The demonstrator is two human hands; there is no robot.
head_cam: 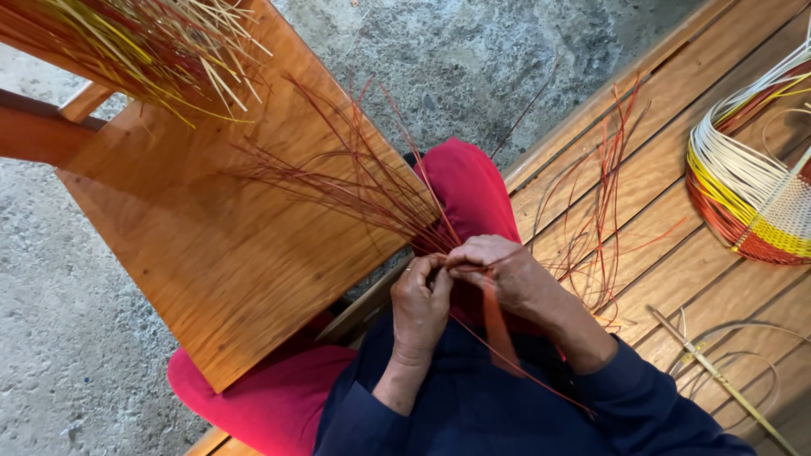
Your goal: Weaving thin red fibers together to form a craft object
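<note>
My left hand (420,300) and my right hand (498,270) meet over my lap, both pinching the base of a bundle of thin red cane strips (355,181). The strips fan out up and to the left across a tilted wooden board (228,245). One wider red strip (498,329) hangs down from my right hand over my dark blue sleeve. My legs are in red trousers (465,181).
A half-woven basket (748,186) of white, yellow and red strips lies at the right on the wooden plank floor (676,253). More loose red strips (600,211) lie beside my right hand. Pale yellow strips (160,42) stick out top left. Concrete ground lies beyond.
</note>
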